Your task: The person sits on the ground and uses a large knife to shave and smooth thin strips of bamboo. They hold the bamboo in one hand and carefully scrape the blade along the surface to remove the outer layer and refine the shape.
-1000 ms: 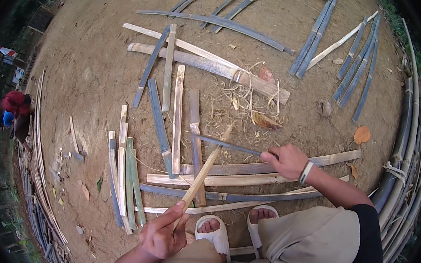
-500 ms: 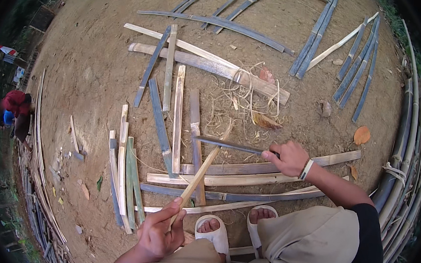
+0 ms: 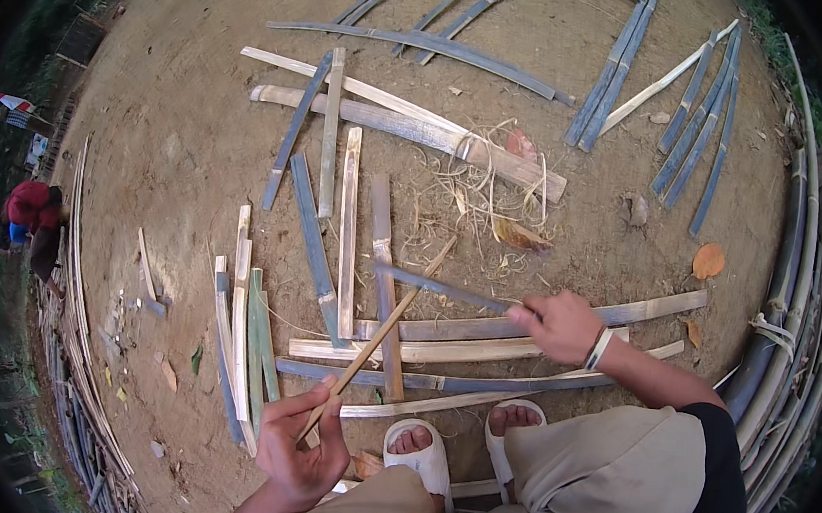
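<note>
In my left hand (image 3: 301, 447), fingers and thumb are closed round the lower end of a slim bamboo strip (image 3: 374, 341). The strip slants up and away to the right, its far end over the ground. My right hand (image 3: 561, 325), with a pale band at the wrist, is wrapped round the handle of a long-bladed knife (image 3: 466, 293). The blade points left and crosses the strip near its far end; I cannot tell whether they touch. Beneath them lie split bamboo pieces, among them a dark upright slat (image 3: 387, 303) and a pale slat (image 3: 461, 351).
Curly shavings (image 3: 481, 180) lie beyond the knife, by a wide bamboo slat (image 3: 393, 126). Several green and grey strips (image 3: 249, 340) rest at left. Long bamboo poles (image 3: 790, 260) line the right side. Another person (image 3: 35, 214) bends at the far left. My sandalled feet (image 3: 421, 458) are close below.
The strip has turned so a narrower side shows, and its held end has shifted left with my left hand. My right hand has moved slightly right and down, tilting the knife blade.
</note>
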